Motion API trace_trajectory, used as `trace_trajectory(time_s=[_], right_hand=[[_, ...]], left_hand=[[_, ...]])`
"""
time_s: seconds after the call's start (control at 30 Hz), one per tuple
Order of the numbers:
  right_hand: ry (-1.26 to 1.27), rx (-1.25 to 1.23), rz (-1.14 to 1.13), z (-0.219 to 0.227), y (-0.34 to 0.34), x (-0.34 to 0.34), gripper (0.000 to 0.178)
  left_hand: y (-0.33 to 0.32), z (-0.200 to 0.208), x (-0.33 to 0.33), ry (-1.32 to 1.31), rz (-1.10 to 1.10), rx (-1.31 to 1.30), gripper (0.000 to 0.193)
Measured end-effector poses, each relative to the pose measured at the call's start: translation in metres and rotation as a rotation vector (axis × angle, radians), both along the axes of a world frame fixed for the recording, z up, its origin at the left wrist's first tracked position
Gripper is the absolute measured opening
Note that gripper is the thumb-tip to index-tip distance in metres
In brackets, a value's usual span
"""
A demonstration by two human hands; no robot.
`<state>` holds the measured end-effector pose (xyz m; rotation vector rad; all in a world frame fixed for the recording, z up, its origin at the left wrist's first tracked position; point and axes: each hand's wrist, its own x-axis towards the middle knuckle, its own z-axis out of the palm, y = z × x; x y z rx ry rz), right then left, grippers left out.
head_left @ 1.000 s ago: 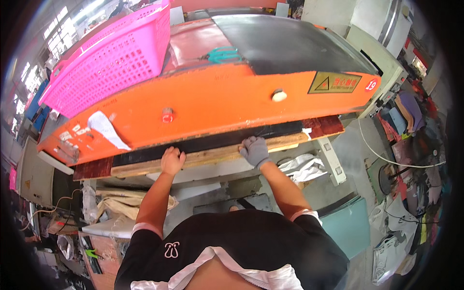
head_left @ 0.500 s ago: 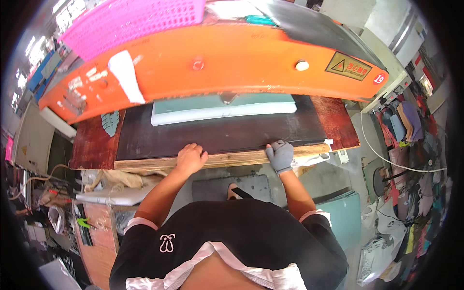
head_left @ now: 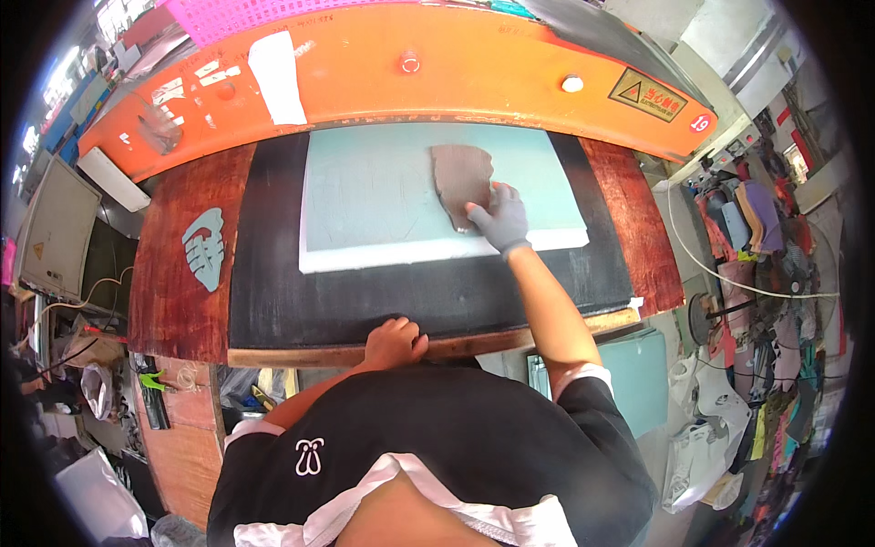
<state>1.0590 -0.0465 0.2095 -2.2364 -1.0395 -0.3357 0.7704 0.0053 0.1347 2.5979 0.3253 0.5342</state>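
Note:
On the far right of a pale green sheet stack (head_left: 374,196) with a white lower layer lies a brown plate with wavy edges (head_left: 460,178). My right hand (head_left: 501,221), in a grey fingerless glove, grips this plate at its near right edge, thumb on top. The sheets rest on a black board (head_left: 410,296) that has a wooden front edge (head_left: 492,344). My left hand (head_left: 396,342) is bare, its fingers curled over that wooden edge near the middle.
Behind the sheets an orange machine beam (head_left: 365,77) spans the table. On the reddish wood at left lies a grey-green piece with finger-like slots (head_left: 204,248). A pink basket (head_left: 264,14) sits on top of the beam. Coloured pieces (head_left: 752,214) hang at right.
My right hand has left the wooden edge and reached forward onto the brown plate. The beam no longer covers most of the green sheets, and the view has shifted. My left hand stays at the edge.

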Motion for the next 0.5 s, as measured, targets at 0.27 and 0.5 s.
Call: trace_trajectory(time_s=[0.27, 0.5], right_hand=[[0.251, -0.504, -0.289, 0.025, 0.047, -0.049, 0.085], [0.268, -0.170, -0.112, -0.005, 0.024, -0.028, 0.087]], left_hand=[[0.007, 0.019, 0.053, -0.189, -0.011, 0.141, 0.051], [0.005, -0.009, 0.060, -0.148, -0.020, 0.278, 0.058]])
